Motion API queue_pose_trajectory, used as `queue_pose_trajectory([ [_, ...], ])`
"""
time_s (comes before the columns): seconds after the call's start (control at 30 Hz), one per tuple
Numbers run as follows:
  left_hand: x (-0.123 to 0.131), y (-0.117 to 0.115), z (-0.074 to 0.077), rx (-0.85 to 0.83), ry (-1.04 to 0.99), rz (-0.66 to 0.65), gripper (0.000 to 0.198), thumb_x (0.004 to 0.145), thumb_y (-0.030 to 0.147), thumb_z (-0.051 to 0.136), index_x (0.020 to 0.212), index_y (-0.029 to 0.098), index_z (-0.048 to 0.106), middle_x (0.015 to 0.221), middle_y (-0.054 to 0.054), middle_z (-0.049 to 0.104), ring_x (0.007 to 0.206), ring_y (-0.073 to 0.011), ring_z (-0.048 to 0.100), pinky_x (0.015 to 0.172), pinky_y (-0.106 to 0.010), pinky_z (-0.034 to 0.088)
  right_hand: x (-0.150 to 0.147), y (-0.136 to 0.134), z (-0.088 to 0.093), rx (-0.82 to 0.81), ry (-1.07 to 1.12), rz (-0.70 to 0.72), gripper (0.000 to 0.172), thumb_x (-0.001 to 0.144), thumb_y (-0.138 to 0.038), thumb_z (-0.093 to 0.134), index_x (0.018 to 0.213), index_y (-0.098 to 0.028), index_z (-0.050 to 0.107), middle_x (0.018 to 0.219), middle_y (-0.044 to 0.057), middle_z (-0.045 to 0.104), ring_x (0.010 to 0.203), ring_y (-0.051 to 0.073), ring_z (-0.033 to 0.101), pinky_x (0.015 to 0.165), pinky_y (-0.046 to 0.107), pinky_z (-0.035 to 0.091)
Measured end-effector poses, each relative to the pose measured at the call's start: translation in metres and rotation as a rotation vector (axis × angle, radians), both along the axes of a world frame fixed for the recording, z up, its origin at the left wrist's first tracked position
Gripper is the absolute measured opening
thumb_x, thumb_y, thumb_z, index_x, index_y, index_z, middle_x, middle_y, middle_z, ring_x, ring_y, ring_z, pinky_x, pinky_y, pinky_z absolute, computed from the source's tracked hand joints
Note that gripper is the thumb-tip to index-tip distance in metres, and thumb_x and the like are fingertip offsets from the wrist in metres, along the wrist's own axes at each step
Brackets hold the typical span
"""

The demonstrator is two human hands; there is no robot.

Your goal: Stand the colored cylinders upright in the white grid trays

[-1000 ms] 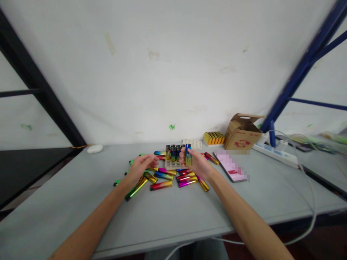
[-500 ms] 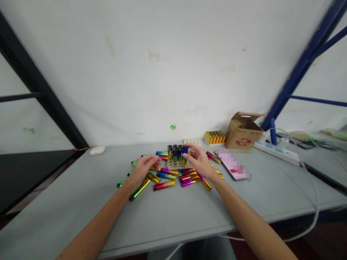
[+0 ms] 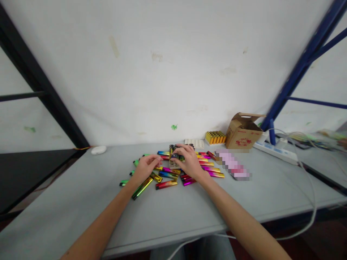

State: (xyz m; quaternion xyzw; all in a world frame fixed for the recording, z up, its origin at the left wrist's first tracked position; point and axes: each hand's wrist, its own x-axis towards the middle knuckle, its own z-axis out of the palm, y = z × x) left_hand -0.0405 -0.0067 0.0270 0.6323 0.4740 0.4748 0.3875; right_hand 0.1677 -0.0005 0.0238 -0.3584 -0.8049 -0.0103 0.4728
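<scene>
Head view: right hand is gripping a lighter at the twelve-o'clock tray, apparently seating it; left hand is hovering, hold unclear. Next move is calling for upright alignment.

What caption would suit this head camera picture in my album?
Right hand over a pale tray of upright tubes, left hand nearby, shiny coloured tubes strewn across a grey table.

The right grip curls around a dark-topped tube at a pale tray, the left grip near scattered shiny tubes.
</scene>
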Motion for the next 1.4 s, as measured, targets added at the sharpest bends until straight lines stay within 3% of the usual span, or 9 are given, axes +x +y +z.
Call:
queue_pose_trajectory([
  [0.27, -0.001, 0.002, -0.003, 0.011, 0.020, -0.005, 0.048, 0.063, 0.064, 0.068, 0.072, 0.017, 0.068, 0.064, -0.004, 0.069, 0.064, -0.0202, 0.065, 0.066, -0.033, 0.057, -0.002, 0.001, -0.008, 0.001, -0.072, -0.033, 0.017, 0.081, -0.025, 0.069, 0.096, -0.021, 0.062, 0.110, 0.011, 0.066, 0.117, 0.024, 0.055, 0.097, 0.043, 0.043],
  [0.43, 0.000, 0.002, -0.003, 0.004, 0.019, -0.014, 0.049, 0.063, 0.065, 0.068, 0.076, 0.017, 0.069, 0.065, -0.005, 0.070, 0.065, -0.0206, 0.066, 0.067, -0.034, 0.057, 0.000, 0.004, -0.011, -0.003, -0.032, -0.053, 0.029, 0.079, -0.025, 0.070, 0.106, -0.020, 0.060, 0.108, 0.011, 0.066, 0.110, 0.025, 0.058, 0.095, 0.042, 0.044],
  [0.77, -0.001, -0.004, 0.003, 0.030, 0.013, 0.046, 0.052, 0.064, 0.067, 0.067, 0.077, 0.017, 0.068, 0.068, -0.005, 0.070, 0.069, -0.0221, 0.066, 0.071, -0.034, 0.056, 0.002, 0.012, -0.006, 0.031, -0.064, -0.054, 0.017, 0.083, -0.034, 0.067, 0.098, -0.026, 0.069, 0.099, 0.008, 0.068, 0.112, 0.026, 0.054, 0.096, 0.045, 0.041],
  [1.1, -0.004, 0.000, -0.002, 0.037, 0.052, 0.048, 0.043, 0.071, 0.058, 0.064, 0.080, 0.016, 0.067, 0.070, -0.005, 0.070, 0.071, -0.0219, 0.066, 0.072, -0.034, 0.055, 0.003, 0.015, -0.001, 0.078, -0.115, -0.102, 0.026, 0.090, -0.026, 0.052, 0.110, -0.024, 0.069, 0.128, 0.011, 0.054, 0.125, 0.026, 0.044, 0.104, 0.047, 0.039],
  [1.23, -0.012, 0.004, -0.010, 0.167, 0.237, 0.099, 0.035, 0.080, 0.049, 0.056, 0.090, 0.017, 0.067, 0.085, -0.008, 0.072, 0.078, -0.0237, 0.068, 0.076, -0.036, 0.054, 0.017, 0.012, 0.000, 0.036, -0.081, -0.114, 0.035, 0.091, -0.026, 0.048, 0.124, -0.019, 0.059, 0.130, 0.014, 0.053, 0.123, 0.026, 0.045, 0.105, 0.046, 0.038],
  [1.4, -0.018, 0.006, -0.015, 0.452, 0.580, 0.170, 0.026, 0.082, 0.034, 0.053, 0.096, 0.019, 0.067, 0.101, -0.010, 0.070, 0.100, -0.0274, 0.062, 0.095, -0.042, 0.046, 0.060, 0.015, -0.007, -0.032, 0.064, -0.216, 0.036, 0.092, -0.029, 0.046, 0.124, -0.018, 0.057, 0.125, 0.014, 0.057, 0.119, 0.026, 0.050, 0.104, 0.048, 0.038],
])
